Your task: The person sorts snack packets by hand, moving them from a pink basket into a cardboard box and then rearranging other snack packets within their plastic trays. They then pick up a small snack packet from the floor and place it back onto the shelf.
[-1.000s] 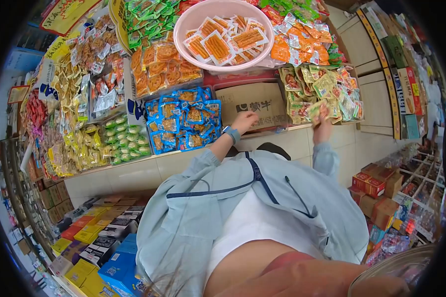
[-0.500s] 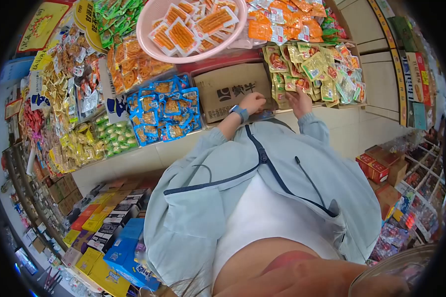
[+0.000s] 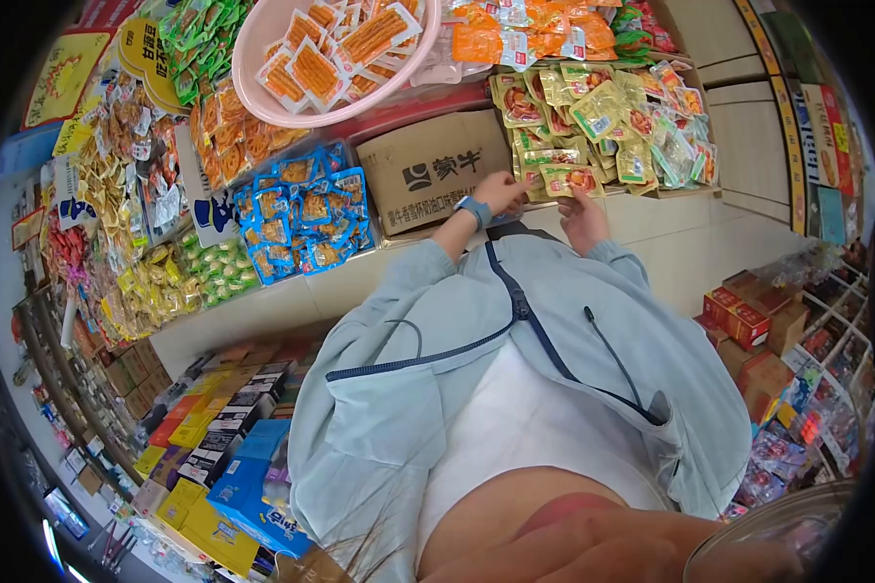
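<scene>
left of the cardboard box [image 3: 389,165], just beside it, blue packets [image 3: 301,219] fill a tray; the pink basin [image 3: 251,95] of orange snack packs [image 3: 316,73] sits beyond them, its right part reaching over behind the box.

at the box's near right corner is the left hand [image 3: 496,192], a watch [image 3: 473,211] at its wrist. the fingers are bent and point right, toward the small packs. whether they grip or merely touch anything, i cannot tell; the tips are hard to make out.

right of the same corner is the gold packet [image 3: 570,181], lying lengthwise from left to right, its left end toward the left fingertips. the right hand [image 3: 583,225] comes from the body side and pinches the near edge between thumb and finger. the right hand is the nearer one, already on the packet; the left is just beside its far-left end.

beyond the packet, farther right of the box, more gold packets [image 3: 603,112] lie heaped and overlapping, crowding its far side. clear packs [image 3: 679,151] follow at the right end. on the near side, the display edge and pale tiled front [image 3: 651,222] run close by the right hand.
</scene>
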Motion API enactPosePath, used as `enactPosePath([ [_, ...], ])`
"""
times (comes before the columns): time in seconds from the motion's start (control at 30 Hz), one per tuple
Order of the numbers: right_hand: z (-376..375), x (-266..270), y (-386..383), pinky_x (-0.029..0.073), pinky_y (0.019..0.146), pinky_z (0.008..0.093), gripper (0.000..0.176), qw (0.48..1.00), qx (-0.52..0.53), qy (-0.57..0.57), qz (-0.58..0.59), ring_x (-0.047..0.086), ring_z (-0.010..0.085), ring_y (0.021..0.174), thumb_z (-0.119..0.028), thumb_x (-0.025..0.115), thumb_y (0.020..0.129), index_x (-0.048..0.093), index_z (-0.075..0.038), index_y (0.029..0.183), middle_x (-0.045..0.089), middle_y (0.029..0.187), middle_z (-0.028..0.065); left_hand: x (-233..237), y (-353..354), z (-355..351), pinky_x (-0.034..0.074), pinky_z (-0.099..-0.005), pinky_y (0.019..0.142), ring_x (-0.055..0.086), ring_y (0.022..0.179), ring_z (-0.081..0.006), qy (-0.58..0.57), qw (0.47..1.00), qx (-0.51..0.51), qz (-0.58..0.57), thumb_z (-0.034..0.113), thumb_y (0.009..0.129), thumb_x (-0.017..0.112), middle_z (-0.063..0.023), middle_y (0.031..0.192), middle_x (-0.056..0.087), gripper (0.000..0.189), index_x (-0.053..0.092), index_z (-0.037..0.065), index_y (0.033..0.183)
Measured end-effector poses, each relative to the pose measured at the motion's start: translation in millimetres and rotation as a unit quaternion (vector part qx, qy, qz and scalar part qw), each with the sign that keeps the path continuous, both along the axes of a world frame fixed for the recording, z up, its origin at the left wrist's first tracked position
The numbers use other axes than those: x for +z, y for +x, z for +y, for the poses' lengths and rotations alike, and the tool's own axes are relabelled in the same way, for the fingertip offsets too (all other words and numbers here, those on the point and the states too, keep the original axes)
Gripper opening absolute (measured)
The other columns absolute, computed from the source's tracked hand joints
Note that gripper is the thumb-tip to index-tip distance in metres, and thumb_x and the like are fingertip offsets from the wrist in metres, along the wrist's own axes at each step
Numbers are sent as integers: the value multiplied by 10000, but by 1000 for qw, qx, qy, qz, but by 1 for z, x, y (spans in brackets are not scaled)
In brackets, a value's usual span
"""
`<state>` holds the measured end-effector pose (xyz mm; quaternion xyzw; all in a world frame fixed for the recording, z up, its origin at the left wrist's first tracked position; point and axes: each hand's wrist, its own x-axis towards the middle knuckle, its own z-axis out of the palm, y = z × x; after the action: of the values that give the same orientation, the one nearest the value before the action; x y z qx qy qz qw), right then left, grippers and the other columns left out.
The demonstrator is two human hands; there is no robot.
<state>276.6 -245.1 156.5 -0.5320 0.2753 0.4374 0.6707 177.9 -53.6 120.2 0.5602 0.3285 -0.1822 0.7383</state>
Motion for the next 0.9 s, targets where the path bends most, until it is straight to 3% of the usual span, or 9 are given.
enactPosePath([
  [0.13, -4, -13, 1, 409, 627, 281, 207, 999, 4, 16, 38, 559, 138, 738, -323, 567, 942, 587, -124, 993, 651, 858, 24, -10, 5, -21, 532, -290, 494, 680, 643, -224, -7, 996, 83, 20, 381, 879, 665, -185, 824, 661, 477, 531, -67, 970],
  [0.43, 19, -20, 3, 412, 601, 259, 225, 999, 39, 15, -6, 557, 101, 699, -345, 535, 961, 591, -131, 1004, 656, 827, 11, -8, 20, -16, 503, -303, 431, 642, 482, -204, 105, 994, 42, -12, 345, 904, 607, -126, 587, 636, 405, 622, -35, 766],
  [0.63, 27, -27, 11, 381, 513, 215, 239, 995, 87, 33, -29, 543, 82, 614, -324, 524, 970, 603, -100, 991, 660, 803, 12, -4, 30, -12, 501, -296, 446, 629, 483, -186, 117, 992, 46, 16, 314, 911, 578, -115, 569, 623, 396, 626, -26, 713],
  [0.73, 38, -22, 8, 382, 504, 215, 238, 994, 89, 56, -26, 544, 86, 604, -312, 516, 976, 603, -91, 994, 663, 803, 20, -56, 34, -12, 510, -331, 478, 628, 477, -213, 248, 968, 27, -3, 350, 900, 572, -143, 595, 638, 436, 646, -23, 685],
  [0.83, 45, -3, -1, 396, 501, 220, 235, 992, 102, 66, -21, 561, 95, 611, -303, 512, 979, 601, -86, 994, 663, 795, 32, -63, 33, -13, 513, -364, 521, 628, 480, -241, 443, 896, 11, -37, 417, 900, 531, -154, 573, 633, 508, 669, -12, 665],
  [0.9, 46, -23, 10, 397, 494, 220, 243, 995, 61, 72, -34, 563, 99, 602, -307, 515, 977, 596, -79, 980, 660, 782, 36, -56, 38, -10, 512, -373, 538, 628, 481, -251, 392, 920, -15, 2, 482, 896, 507, -152, 552, 626, 572, 672, -5, 645],
])
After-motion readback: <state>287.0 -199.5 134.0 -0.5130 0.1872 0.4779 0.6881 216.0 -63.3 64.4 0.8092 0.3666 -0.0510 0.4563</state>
